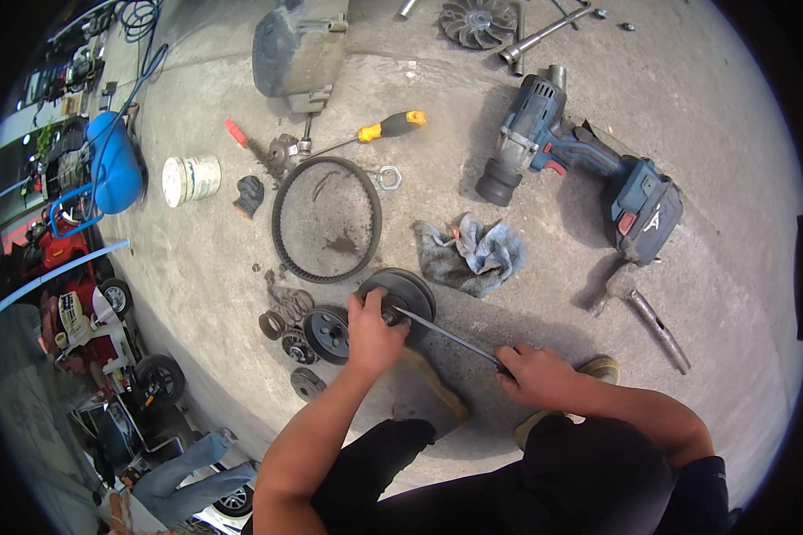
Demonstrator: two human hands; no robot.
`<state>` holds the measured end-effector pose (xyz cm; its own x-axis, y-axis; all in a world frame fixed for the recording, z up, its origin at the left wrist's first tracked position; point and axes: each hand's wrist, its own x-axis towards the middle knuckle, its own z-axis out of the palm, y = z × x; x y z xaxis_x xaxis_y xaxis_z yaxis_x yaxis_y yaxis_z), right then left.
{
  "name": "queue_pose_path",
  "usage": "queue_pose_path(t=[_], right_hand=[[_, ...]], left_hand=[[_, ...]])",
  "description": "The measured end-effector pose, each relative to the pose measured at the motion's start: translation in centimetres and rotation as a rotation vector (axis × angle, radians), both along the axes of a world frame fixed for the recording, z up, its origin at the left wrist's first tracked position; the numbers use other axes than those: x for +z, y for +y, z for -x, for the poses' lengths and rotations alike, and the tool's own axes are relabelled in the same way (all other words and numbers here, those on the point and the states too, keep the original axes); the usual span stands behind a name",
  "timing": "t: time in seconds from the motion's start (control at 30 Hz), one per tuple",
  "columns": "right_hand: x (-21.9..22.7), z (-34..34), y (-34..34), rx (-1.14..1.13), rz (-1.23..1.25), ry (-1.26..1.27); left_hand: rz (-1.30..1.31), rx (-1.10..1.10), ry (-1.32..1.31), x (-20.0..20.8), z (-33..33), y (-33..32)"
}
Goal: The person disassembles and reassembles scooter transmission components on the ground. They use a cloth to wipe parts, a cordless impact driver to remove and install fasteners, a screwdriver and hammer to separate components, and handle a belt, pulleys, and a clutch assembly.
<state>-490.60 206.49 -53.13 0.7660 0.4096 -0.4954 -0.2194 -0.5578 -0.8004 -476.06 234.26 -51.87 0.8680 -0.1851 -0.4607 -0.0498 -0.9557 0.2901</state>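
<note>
My left hand point(376, 337) is closed with its fingertips at the hub of a dark round pulley point(422, 292), which leans tilted near my feet. A long screwdriver point(451, 336) runs from that hub down to my right hand point(533, 376), whose fingers wrap round its handle end and mostly hide it. The shaft's tip meets the pulley's centre beside my left fingers; exactly what it touches there is hidden. Against the left side of my left hand stands a dark disc with holes point(326, 334). A coil spring point(292, 308) and a small toothed part point(298, 347) lie just beyond it.
Ahead on the concrete lie a toothed drive belt point(278, 218), a large nut point(389, 177), a yellow-handled screwdriver point(391, 127) and a dirty rag point(477, 254). A cordless impact wrench point(544, 147) and a hammer point(656, 330) are on the right. A white tub point(192, 180) stands left.
</note>
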Motion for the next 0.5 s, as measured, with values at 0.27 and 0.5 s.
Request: queue_pose_path(t=[0.27,0.5], right_hand=[[2.1,-1.3,-3.2,-0.05,-0.233,0.22],[1.0,-3.2,-2.8,-0.001,-0.196,0.277]], left_hand=[[-0.005,0.034,0.129,-0.2,-1.9,0.3],[-0.01,0.077,0.128,-0.5,-2.1,0.4]])
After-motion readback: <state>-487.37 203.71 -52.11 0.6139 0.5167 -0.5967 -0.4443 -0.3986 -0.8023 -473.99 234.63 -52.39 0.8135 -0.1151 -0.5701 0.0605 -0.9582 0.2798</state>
